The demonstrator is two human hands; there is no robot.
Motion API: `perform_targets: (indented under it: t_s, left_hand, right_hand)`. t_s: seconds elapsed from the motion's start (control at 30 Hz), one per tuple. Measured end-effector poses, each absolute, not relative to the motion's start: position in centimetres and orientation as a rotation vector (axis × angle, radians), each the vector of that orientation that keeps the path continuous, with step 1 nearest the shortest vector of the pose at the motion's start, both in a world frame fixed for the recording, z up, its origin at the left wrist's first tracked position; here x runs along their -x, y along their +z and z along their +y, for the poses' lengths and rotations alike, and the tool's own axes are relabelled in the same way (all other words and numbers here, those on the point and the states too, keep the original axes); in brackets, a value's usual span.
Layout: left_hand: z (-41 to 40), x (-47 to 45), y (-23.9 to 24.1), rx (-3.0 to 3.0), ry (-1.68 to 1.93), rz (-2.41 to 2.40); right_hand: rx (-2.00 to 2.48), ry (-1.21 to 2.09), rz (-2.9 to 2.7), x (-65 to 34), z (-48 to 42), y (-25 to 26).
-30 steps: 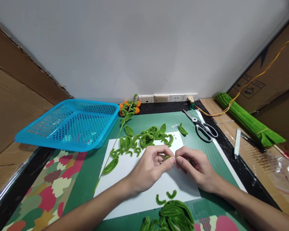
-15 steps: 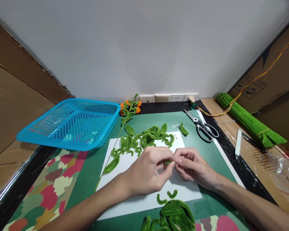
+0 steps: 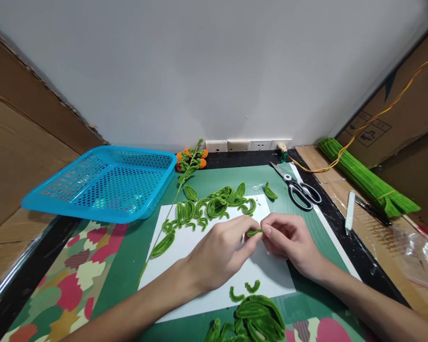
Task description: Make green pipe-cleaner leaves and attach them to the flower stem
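"Where is the small green fuzzy piece (image 3: 254,232)?"

"Between the two hands, above the white paper (image 3: 196,243). Call it the centre of the dial, with twelve at the wall. The left hand (image 3: 223,254) comes in from eight o'clock and pinches it between thumb and forefinger. The right hand (image 3: 296,242) comes from four and is closed on its right end, thumb against forefinger."

"What makes that hold work well?"

"I'd say a firm left pinch near the end, so the body doesn't roll, with the right fingers doing the fine work. A light touch should spare the pile from flattening."

"Is the tip being bent or twisted?"

"I can't tell; the fingertips cover it."

"Anything in the way?"

"The leaf cluster (image 3: 217,205) lies at ten, the heap of green leaves (image 3: 258,316) at six, and the scissors (image 3: 288,177) between one and two. All stand apart from the fingers, so I'd work right there, wrists low, letting the piece show between the hands."
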State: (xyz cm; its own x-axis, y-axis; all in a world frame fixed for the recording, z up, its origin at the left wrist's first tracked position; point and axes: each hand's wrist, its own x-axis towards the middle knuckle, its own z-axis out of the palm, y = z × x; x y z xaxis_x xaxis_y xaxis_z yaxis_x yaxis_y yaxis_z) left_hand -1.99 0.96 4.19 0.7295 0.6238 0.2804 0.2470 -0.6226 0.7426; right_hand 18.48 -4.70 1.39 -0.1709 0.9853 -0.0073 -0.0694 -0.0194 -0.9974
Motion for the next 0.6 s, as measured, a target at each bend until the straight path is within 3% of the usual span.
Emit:
perform_targets:
  t_s: [0.1, 0.2, 0.33, 0.6]
  left_hand:
    - [0.2, 1.2, 3.9, -1.284, 0.47, 0.718]
    - [-0.2, 0.8, 3.2, -0.869, 0.453, 0.681]
    - [-0.3, 1.0, 2.5, -0.923, 0.486, 0.659]
    - [-1.5, 1.4, 2.1, -1.341, 0.625, 0.756]
  right_hand:
    - [1.079, 0.62, -1.832, -19.2, -4.9, 1.3]
    - [0.992, 0.119, -2.143, -19.9, -4.8, 1.1]
    - [0.977, 0.01, -2.219, -20.0, -4.4, 1.0]
    - [1.033, 0.135, -2.058, -18.9, -4.9, 0.7]
